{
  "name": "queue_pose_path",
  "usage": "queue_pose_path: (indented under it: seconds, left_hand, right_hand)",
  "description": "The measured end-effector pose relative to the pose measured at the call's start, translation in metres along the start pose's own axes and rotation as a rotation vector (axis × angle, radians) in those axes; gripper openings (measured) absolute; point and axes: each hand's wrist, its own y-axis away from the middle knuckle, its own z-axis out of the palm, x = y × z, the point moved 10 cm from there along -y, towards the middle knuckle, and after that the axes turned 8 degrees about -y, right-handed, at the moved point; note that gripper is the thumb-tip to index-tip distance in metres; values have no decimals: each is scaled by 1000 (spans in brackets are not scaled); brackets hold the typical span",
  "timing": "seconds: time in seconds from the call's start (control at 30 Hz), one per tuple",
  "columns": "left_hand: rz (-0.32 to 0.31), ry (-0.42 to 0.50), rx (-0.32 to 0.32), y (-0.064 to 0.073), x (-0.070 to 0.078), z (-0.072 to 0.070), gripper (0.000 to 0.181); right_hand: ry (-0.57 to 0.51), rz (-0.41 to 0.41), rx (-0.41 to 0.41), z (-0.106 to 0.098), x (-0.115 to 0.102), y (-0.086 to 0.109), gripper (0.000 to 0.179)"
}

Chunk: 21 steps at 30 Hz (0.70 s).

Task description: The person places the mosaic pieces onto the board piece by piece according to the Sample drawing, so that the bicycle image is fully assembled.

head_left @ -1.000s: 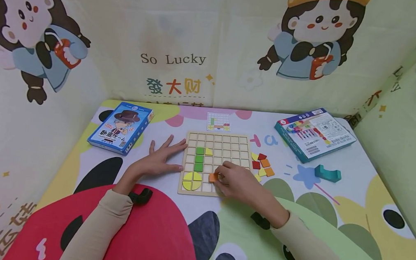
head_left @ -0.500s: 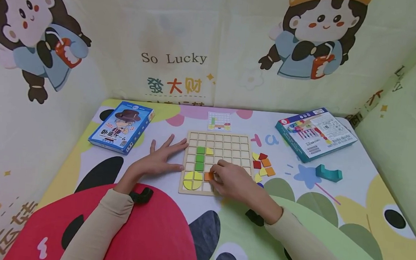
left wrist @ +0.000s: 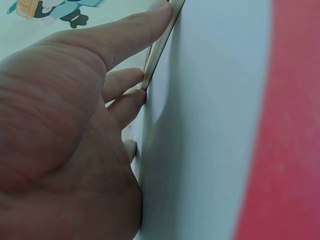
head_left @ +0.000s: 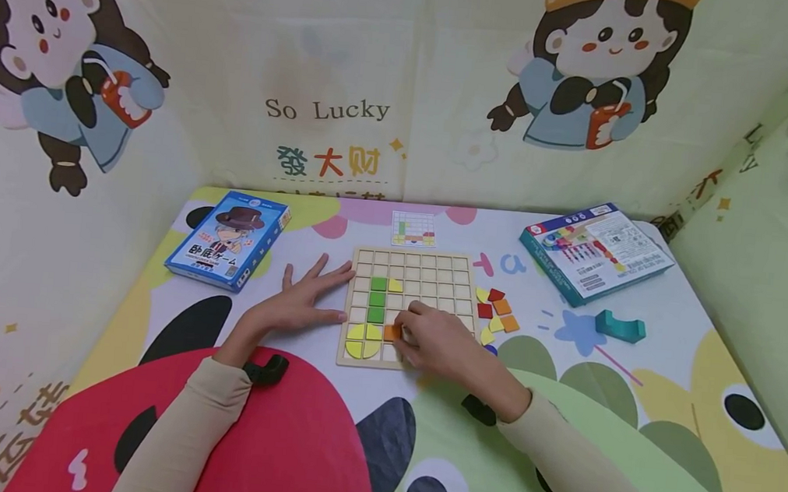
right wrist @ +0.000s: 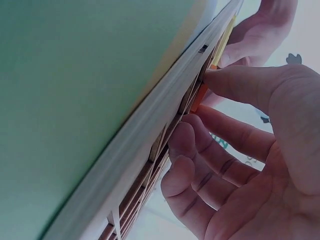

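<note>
A wooden grid board (head_left: 435, 262) lies flat on the table. Its left side holds green square tiles (head_left: 377, 299) in a column and yellow quarter-circle tiles (head_left: 364, 342) forming a disc, with one more yellow tile (head_left: 395, 285) higher up. My right hand (head_left: 440, 342) pinches an orange square tile (head_left: 391, 332) between thumb and index finger, just right of the yellow disc. In the right wrist view that orange tile (right wrist: 198, 98) sits at the grid. With fingers spread, my left hand (head_left: 299, 300) touches the board's left edge; its thumb (left wrist: 145, 27) meets the rim.
Loose red, orange and yellow tiles (head_left: 501, 308) lie right of the board, partly behind my hand. A pattern card (head_left: 413, 230) is behind it. A blue game box (head_left: 229, 241) stands left, a teal-edged box (head_left: 597, 252) and teal block (head_left: 620, 327) right.
My right hand has shifted left with the orange tile, bringing it beside the yellow disc. My left hand stays at the board's edge.
</note>
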Motion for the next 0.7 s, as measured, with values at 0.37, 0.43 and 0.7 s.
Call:
queue_pose_path:
  seconds: [0.37,0.43,0.7]
  left_hand:
    - [-3,0,-3,0,0,1,86]
    - [-5,1,-4,0,0,1,86]
    - [1,1,0,-1,-1,1,86]
  right_hand:
    - [-11,21,-10,0,1,0,32]
    - [-13,21,-9,0,1,0,31]
    - [-25,25,0,-2,2,2,32]
